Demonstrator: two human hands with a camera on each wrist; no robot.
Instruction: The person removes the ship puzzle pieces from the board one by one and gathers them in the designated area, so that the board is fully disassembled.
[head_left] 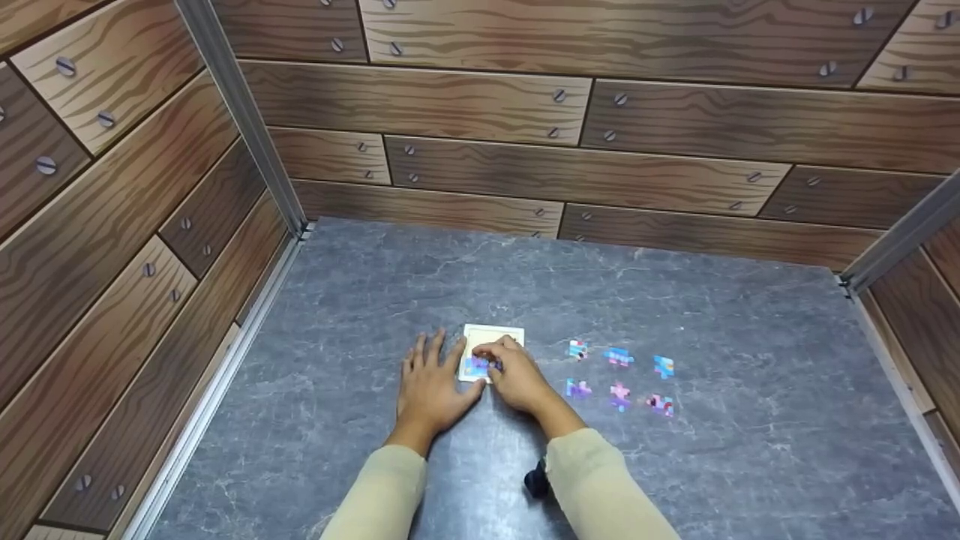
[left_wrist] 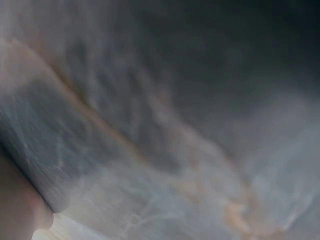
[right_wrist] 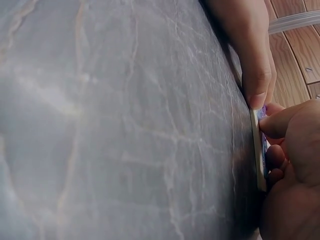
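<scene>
A small square puzzle tray point(head_left: 493, 330) with a pale frame lies on the table, blue and purple puzzle pieces point(head_left: 475, 368) in its lower left part. Spread along the tray's left side is my left hand point(head_left: 433, 386), its thumb at the near edge; in the right wrist view that thumb point(right_wrist: 258, 90) touches the tray's rim. Over the tray, my right hand point(head_left: 517, 377) has its thumb and fingers curled and pinches a purple puzzle piece, mostly hidden beneath the fingers. The left wrist view is blurred and shows mainly tabletop.
Several loose puzzle pieces lie in two rows to the right of the tray, among them a blue one point(head_left: 664, 366) and a pink one point(head_left: 619, 395). A small black object point(head_left: 536, 480) is by the right sleeve. Wood-patterned walls point(head_left: 480, 105) surround the grey marbled table point(head_left: 750, 420).
</scene>
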